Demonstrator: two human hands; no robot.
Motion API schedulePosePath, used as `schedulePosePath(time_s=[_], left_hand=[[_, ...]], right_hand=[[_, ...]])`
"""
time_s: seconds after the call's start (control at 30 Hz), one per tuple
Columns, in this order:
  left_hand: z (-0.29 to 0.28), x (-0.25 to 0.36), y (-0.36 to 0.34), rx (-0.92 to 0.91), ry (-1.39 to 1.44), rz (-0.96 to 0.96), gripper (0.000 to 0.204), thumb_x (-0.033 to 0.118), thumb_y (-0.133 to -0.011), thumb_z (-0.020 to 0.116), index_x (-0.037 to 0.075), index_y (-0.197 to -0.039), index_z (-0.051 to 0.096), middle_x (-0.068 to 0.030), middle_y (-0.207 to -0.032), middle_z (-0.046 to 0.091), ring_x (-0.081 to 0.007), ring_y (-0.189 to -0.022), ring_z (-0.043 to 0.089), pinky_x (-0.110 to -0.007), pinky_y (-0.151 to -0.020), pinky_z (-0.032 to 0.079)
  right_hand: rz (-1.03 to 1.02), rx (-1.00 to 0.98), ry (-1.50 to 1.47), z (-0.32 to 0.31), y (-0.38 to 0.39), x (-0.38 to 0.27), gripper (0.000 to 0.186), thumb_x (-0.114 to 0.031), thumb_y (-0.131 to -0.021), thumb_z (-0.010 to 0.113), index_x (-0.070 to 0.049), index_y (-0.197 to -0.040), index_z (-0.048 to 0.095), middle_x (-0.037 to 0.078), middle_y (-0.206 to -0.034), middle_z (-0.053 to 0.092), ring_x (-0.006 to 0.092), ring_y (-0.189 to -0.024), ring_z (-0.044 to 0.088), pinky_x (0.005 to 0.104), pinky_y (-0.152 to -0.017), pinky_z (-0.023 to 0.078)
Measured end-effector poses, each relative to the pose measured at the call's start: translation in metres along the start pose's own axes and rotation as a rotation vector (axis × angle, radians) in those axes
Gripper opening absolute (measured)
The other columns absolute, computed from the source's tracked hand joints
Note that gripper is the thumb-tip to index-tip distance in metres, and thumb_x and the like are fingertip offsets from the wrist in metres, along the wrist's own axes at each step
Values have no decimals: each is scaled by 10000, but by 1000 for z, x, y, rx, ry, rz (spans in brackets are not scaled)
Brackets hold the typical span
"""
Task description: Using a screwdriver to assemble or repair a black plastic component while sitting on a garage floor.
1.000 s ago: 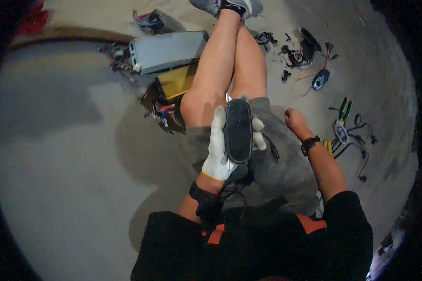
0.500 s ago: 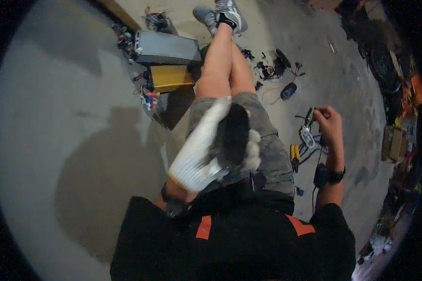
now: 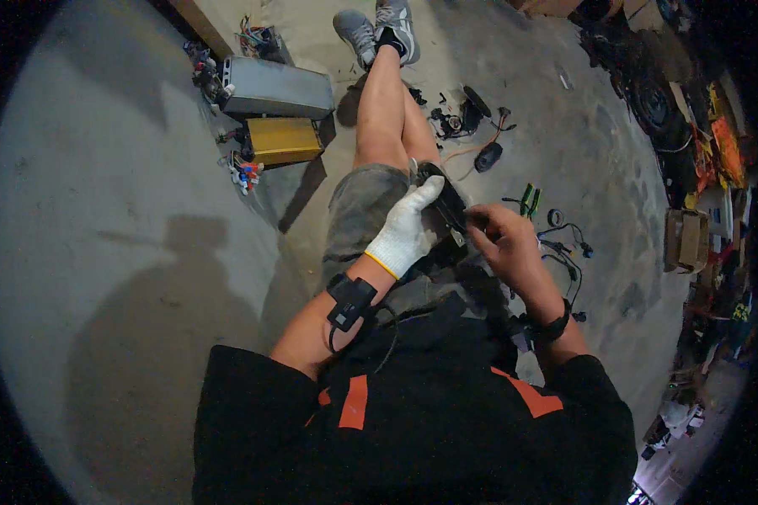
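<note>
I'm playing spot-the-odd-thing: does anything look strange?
Yes: the left hand wears a white knitted glove, but the right hand is bare, so they don't match. Cables also lie messily on the floor.

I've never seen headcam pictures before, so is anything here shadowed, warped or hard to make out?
Head view: the fisheye picture curves and blackens toward its rim; a large shadow spreads over the floor at left; the gloved left hand stands out brightly, but the dark part it holds shows little detail.
</note>
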State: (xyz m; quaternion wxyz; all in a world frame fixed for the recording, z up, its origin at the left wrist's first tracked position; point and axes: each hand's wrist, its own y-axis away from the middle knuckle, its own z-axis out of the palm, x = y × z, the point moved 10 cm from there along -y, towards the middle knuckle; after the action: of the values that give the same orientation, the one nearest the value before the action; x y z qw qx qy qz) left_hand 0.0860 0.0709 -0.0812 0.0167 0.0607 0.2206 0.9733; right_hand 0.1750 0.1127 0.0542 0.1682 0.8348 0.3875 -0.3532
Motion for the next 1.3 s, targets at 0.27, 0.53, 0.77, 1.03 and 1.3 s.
schedulePosePath(time_s=[0.27,0.53,0.77,1.03,1.3], left_hand=[[16,21,8,-198,30,118,365,251,-1002,655,161,-1331,525,-59,-1207,644,-238,-1130,654,-425,-1005,549],[2,18,2,-127,-26,69,439,218,-987,676,199,-1374,470,-59,-1245,615,-226,-1144,642,-419,-998,565],[-2,24,4,-62,-163,136,403,247,-960,723,170,-1289,503,-28,-1154,625,-198,-1047,667,-380,-912,599],[-7,15,-2,-55,-197,99,475,315,-913,774,153,-1276,514,-33,-1135,626,-202,-1034,665,-373,-891,598],[-12,12,-3,-33,-195,72,420,352,-893,790,74,-1145,600,-60,-1063,678,-203,-970,689,-352,-865,599]], right_hand=[[-60,59,54,0,-6,-11,236,-41,-824,762,-54,-1051,699,124,-970,698,322,-880,695,373,-745,563],[-164,157,180,5,1,-6,254,-24,-802,744,-66,-1049,697,112,-1019,671,326,-946,658,407,-784,547],[-208,177,221,6,-1,-13,250,-10,-792,726,-50,-1035,689,116,-1003,663,335,-953,644,411,-787,541],[-237,175,307,10,0,-16,205,9,-792,734,-53,-983,697,97,-963,665,304,-878,662,392,-729,550],[-174,131,291,11,1,-7,239,-28,-819,691,-83,-1051,678,101,-1043,672,335,-933,674,418,-744,567]])
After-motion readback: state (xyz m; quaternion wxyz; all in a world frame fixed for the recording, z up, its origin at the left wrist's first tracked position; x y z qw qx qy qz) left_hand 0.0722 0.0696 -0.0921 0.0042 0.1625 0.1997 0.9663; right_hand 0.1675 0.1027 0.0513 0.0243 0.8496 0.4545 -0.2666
